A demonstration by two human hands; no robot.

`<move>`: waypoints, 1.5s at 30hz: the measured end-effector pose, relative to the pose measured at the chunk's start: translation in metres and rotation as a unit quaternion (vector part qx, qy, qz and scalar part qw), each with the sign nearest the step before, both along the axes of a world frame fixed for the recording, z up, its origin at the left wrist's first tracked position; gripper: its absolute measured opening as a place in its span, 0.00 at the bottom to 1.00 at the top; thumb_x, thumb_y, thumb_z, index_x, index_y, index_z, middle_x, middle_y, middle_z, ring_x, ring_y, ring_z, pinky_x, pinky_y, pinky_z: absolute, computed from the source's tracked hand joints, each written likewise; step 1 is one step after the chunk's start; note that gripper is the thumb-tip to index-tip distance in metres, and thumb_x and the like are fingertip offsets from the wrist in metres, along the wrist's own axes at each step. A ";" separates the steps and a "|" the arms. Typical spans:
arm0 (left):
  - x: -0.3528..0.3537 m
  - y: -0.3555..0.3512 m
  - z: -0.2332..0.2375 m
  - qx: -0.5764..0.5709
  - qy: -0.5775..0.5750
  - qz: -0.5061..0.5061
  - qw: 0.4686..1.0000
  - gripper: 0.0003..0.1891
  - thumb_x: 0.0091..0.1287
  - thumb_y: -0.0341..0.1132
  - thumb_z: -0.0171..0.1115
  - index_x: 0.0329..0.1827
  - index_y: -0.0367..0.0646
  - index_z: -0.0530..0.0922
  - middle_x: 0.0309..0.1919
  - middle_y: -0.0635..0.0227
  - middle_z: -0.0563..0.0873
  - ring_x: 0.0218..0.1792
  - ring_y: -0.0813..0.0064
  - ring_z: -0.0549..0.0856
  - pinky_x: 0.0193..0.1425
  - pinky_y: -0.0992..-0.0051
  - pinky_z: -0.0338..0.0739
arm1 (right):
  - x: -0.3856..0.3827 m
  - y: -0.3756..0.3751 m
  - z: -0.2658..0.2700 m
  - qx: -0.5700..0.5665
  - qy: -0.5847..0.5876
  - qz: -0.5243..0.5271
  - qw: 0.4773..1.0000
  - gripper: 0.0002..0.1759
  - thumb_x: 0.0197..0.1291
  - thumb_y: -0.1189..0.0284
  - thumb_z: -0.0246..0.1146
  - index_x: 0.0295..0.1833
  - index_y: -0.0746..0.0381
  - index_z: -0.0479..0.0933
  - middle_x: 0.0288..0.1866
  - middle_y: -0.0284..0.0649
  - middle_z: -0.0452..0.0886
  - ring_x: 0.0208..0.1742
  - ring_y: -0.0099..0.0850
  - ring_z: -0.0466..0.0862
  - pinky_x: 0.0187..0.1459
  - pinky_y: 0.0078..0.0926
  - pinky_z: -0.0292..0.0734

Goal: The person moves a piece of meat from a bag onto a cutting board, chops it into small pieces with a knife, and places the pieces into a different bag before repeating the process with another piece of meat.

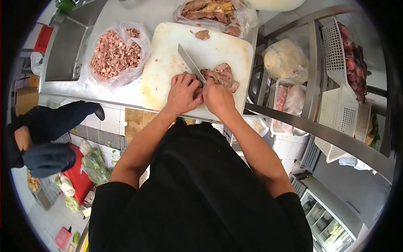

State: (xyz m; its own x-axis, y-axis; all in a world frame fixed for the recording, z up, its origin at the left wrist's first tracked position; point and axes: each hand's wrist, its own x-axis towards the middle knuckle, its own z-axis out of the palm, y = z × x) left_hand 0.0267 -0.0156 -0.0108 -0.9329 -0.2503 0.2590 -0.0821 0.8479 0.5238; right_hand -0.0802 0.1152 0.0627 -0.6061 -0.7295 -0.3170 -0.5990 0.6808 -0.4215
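Observation:
On a white cutting board [163, 50], my right hand [218, 100] grips the handle of a knife [189, 62], whose blade points up and to the left. Directly left of it, my left hand [184, 93] presses down with curled fingers on meat that it mostly hides. A larger piece of cooked meat [222, 76] lies just right of the blade. Near the board's top edge is a small scrap of meat [202, 35]. An open plastic bag of diced meat [111, 56] rests left of the board, and a bag of large meat pieces [210, 11] lies beyond it.
A metal sink [67, 54] is at the left end of the steel counter [98, 94]. A metal rack [312, 63] with white baskets [336, 54] and bagged food [285, 59] stands on the right. Another person [50, 138] is low at the left, near bagged vegetables [95, 166].

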 end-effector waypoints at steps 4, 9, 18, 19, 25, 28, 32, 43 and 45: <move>0.003 0.000 -0.001 0.008 0.015 0.006 1.000 0.19 0.56 0.43 0.69 0.48 0.45 0.81 0.54 0.60 0.79 0.62 0.54 0.75 0.70 0.51 0.66 | -0.001 0.029 0.033 0.024 -0.014 0.033 0.999 0.12 0.71 0.69 0.57 0.48 0.68 0.75 0.36 0.61 0.88 0.39 0.60 0.89 0.44 0.58 0.83; 0.000 0.000 -0.003 0.006 0.017 0.004 1.000 0.19 0.57 0.44 0.68 0.47 0.44 0.81 0.53 0.59 0.79 0.61 0.54 0.76 0.70 0.51 0.65 | 0.012 0.068 0.066 0.124 -0.084 0.033 0.988 0.12 0.71 0.70 0.56 0.49 0.69 0.74 0.36 0.62 0.87 0.41 0.62 0.89 0.46 0.60 0.82; -0.001 -0.001 -0.002 0.016 0.008 0.000 1.000 0.19 0.57 0.46 0.68 0.46 0.44 0.81 0.52 0.59 0.79 0.61 0.54 0.76 0.69 0.51 0.65 | 0.014 0.065 0.053 0.120 -0.094 0.017 0.988 0.16 0.71 0.71 0.53 0.57 0.70 0.74 0.35 0.65 0.87 0.40 0.64 0.89 0.47 0.60 0.83; 0.001 0.001 -0.003 0.020 0.005 0.001 1.000 0.19 0.57 0.46 0.68 0.46 0.44 0.81 0.52 0.59 0.79 0.61 0.54 0.76 0.69 0.51 0.65 | 0.019 0.067 0.037 0.100 -0.080 0.002 0.992 0.16 0.72 0.71 0.52 0.57 0.71 0.74 0.35 0.65 0.87 0.40 0.64 0.89 0.46 0.61 0.83; -0.003 0.000 -0.002 0.012 -0.003 -0.012 1.000 0.19 0.58 0.45 0.68 0.48 0.44 0.81 0.53 0.59 0.79 0.62 0.54 0.75 0.70 0.51 0.65 | 0.008 0.016 -0.017 0.014 -0.008 -0.016 1.000 0.14 0.72 0.71 0.52 0.54 0.70 0.74 0.31 0.63 0.86 0.37 0.63 0.89 0.41 0.61 0.83; 0.002 -0.004 -0.003 0.019 -0.003 -0.019 1.000 0.19 0.58 0.44 0.68 0.49 0.45 0.80 0.53 0.58 0.79 0.63 0.53 0.75 0.71 0.52 0.65 | -0.001 0.004 -0.012 -0.037 -0.004 -0.007 0.999 0.13 0.72 0.70 0.53 0.51 0.70 0.74 0.32 0.63 0.86 0.37 0.63 0.89 0.41 0.61 0.83; 0.002 -0.004 -0.004 0.023 0.013 -0.013 1.000 0.18 0.58 0.43 0.68 0.48 0.44 0.80 0.53 0.58 0.78 0.63 0.53 0.75 0.71 0.52 0.65 | 0.000 0.035 0.038 0.015 -0.042 0.014 0.999 0.13 0.72 0.70 0.55 0.50 0.70 0.75 0.34 0.64 0.86 0.39 0.63 0.88 0.45 0.61 0.82; -0.002 -0.005 -0.005 0.025 0.019 -0.011 0.999 0.18 0.57 0.42 0.68 0.47 0.42 0.79 0.52 0.56 0.78 0.60 0.51 0.76 0.70 0.53 0.66 | 0.021 0.016 -0.006 0.017 -0.029 -0.045 0.998 0.11 0.70 0.71 0.58 0.46 0.70 0.75 0.34 0.64 0.86 0.39 0.63 0.89 0.45 0.59 0.84; 0.001 -0.004 -0.006 0.026 0.005 -0.017 1.000 0.18 0.57 0.41 0.69 0.47 0.42 0.79 0.52 0.56 0.78 0.60 0.51 0.76 0.70 0.53 0.67 | 0.009 0.003 -0.016 -0.022 -0.010 -0.028 0.999 0.11 0.70 0.70 0.58 0.46 0.70 0.75 0.33 0.63 0.86 0.38 0.63 0.88 0.43 0.59 0.84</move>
State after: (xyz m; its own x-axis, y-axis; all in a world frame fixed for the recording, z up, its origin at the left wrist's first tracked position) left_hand 0.0281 -0.0194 -0.0164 -0.9382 -0.2328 0.2559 -0.0487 0.8213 0.5684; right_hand -0.0711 0.1183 0.0466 -0.6401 -0.7083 -0.2977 -0.5525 0.6935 -0.4624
